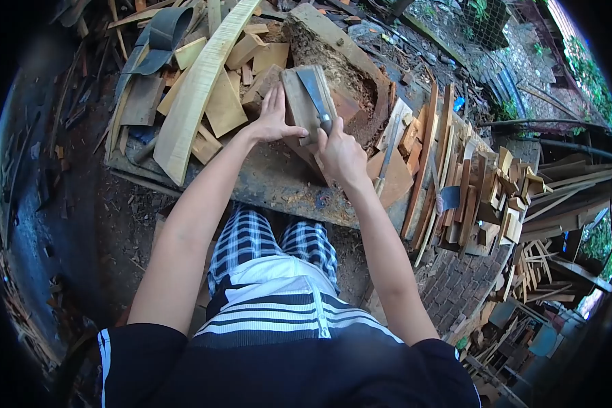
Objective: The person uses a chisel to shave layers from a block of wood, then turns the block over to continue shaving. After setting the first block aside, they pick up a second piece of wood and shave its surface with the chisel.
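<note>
A rectangular wooden block (294, 102) stands tilted on the worktable, close in front of me. My left hand (273, 121) lies against its left side, fingers stretched upward and thumb spread along its lower edge. Closed around a handle, my right hand (341, 151) holds a knife (313, 94) whose long, dark blade rests along the face of the block. The handle is mostly hidden in my fist. Behind the block, a large hollowed piece of wood (347, 51) holds brown crumbly debris.
A long pale plank (200, 98) leans over offcuts on the left, near a curved dark sheet (160, 41). Another long blade (389, 146) lies right of my right hand. Wooden strips (432, 160) and stacked offcuts (503, 197) fill the right side. The table edge (251, 197) runs before my legs.
</note>
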Motion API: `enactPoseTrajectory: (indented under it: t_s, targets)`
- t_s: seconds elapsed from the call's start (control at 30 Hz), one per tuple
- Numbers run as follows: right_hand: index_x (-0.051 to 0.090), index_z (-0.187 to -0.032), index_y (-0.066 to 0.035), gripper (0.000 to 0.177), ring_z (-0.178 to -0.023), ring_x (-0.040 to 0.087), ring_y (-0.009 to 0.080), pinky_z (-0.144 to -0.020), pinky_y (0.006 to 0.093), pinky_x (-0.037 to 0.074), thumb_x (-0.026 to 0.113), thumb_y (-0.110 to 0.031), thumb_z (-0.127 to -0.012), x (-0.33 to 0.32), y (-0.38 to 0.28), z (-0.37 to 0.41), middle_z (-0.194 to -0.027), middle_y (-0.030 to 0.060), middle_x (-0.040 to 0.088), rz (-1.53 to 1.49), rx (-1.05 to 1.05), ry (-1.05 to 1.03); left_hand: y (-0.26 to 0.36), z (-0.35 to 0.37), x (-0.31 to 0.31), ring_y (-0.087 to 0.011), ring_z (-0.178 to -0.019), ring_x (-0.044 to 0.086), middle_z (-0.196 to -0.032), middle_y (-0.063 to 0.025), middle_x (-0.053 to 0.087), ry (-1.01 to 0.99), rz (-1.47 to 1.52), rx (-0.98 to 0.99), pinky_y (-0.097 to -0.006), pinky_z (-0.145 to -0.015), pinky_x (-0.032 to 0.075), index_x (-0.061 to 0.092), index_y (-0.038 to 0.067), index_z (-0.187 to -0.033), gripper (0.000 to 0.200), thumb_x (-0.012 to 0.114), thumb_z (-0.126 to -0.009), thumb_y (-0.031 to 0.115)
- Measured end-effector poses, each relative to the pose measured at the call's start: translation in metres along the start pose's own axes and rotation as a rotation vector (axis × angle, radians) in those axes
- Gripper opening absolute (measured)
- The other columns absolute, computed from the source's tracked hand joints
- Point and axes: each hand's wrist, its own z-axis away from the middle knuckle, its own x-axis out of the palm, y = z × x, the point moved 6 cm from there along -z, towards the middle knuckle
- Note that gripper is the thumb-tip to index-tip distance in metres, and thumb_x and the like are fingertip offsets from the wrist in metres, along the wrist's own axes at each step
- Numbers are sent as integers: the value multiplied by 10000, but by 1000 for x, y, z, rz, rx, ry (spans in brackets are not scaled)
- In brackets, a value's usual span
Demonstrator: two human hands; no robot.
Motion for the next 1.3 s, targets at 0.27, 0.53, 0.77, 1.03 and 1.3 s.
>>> enactPoseTrajectory:
  t_s: [0.27, 0.53, 0.77, 1.03, 1.3]
  targets:
    - [460, -1098, -34, 372, -751, 689, 447, -683, 535, 548, 510, -378, -965, 2, -3, 17, -776, 258, 682, 12, -1, -62, -7, -3, 6, -392, -1484, -156, -1582, -312, -113, 14, 9, 21, -447, -1215, -36, -170, -100, -1481, 1517, 720, -619, 775]
    - [479, -1114, -25, 396, -776, 690, 448, -704, 540, 546, 497, -393, -970, 0, -8, 11, -805, 269, 686, -42, -14, -5, -8, -4, 4, -407, -1483, -138, -1586, -306, -100, -29, 2, -28, -456, -1214, -36, -142, -101, -1489, 1528, 724, -599, 789]
    - [494, -1137, -23, 411, -777, 692, 449, -693, 527, 553, 519, -391, -958, -4, -13, 1, -831, 281, 687, -49, -41, -13, -6, -3, 5, -393, -1487, -136, -1584, -311, -100, -32, -8, -32, -444, -1216, -35, -157, -101, -1485, 1530, 734, -600, 773]
    - [502, -1105, -19, 397, -771, 694, 438, -681, 519, 555, 517, -388, -960, -5, -10, 10, -807, 271, 686, 3, -40, -32, -7, -5, 1, -401, -1487, -124, -1585, -312, -87, 26, 14, 0, -446, -1216, -24, -146, -100, -1488, 1526, 745, -600, 764]
    - [494, -1129, -13, 405, -754, 694, 433, -683, 520, 557, 500, -386, -971, 2, -5, 28, -793, 253, 690, 21, -4, -28, -7, -6, 5, -403, -1487, -124, -1587, -309, -85, 7, -21, 4, -448, -1217, -15, -141, -102, -1489, 1521, 740, -601, 765]
